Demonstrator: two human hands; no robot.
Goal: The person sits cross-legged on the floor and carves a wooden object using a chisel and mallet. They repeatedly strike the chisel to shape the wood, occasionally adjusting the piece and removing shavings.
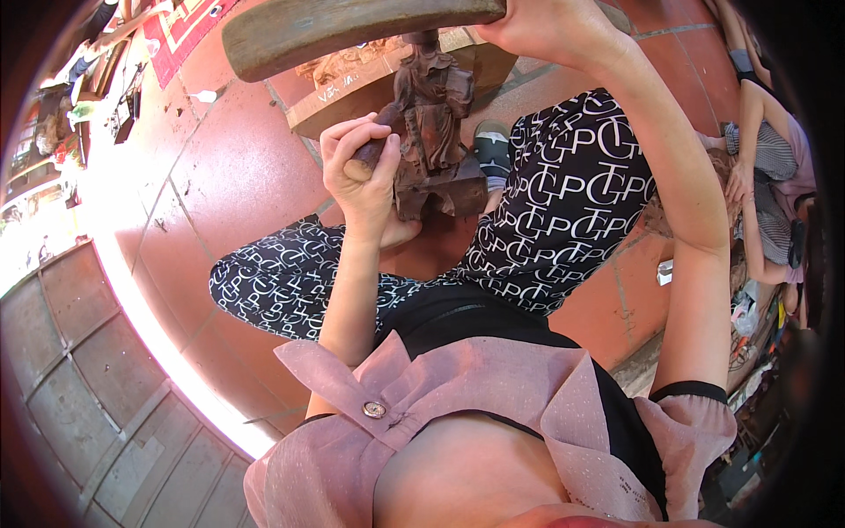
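Note:
A dark brown carved wooden statue (431,114) of a robed figure stands upright on its base between my legs. My left hand (361,176) is closed round the wooden handle of a chisel (363,165), close against the statue's left side. The chisel's blade is hidden behind my fingers and the carving. Raised at the top of the view, my right hand (554,35) grips one end of a long, worn wooden mallet (352,35). The mallet reaches leftward across the statue's top and covers part of its head.
A wooden slab (343,101) with pale handwriting lies behind the statue on red floor tiles (202,167). A person (766,150) sits at the right, near scattered items. A red patterned mat (180,40) lies at far left; a white scrap (205,96) is near it.

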